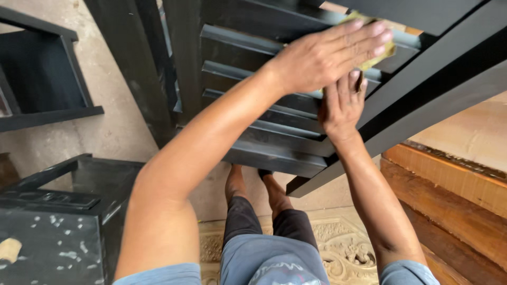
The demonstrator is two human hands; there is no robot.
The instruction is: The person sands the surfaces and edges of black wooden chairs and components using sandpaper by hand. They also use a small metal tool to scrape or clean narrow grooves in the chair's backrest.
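Both hands work at one spot on the black slatted panel (pixel 274 137), which leans propped over the person's legs: the left hand (pixel 327 55) lies flat, fingers stretched, pressing a yellowish sheet of sandpaper (pixel 379 59) against an upper slat, while the right hand (pixel 342 108) sits just below with its fingers curled up to the sheet's lower edge. That sheet looks thin, light and limp, so it probably has to be pinned under a flat palm rather than pinched. Judging by its thick rails, the panel is stiff and heavy, best gripped by its outer frame (pixel 422 95).
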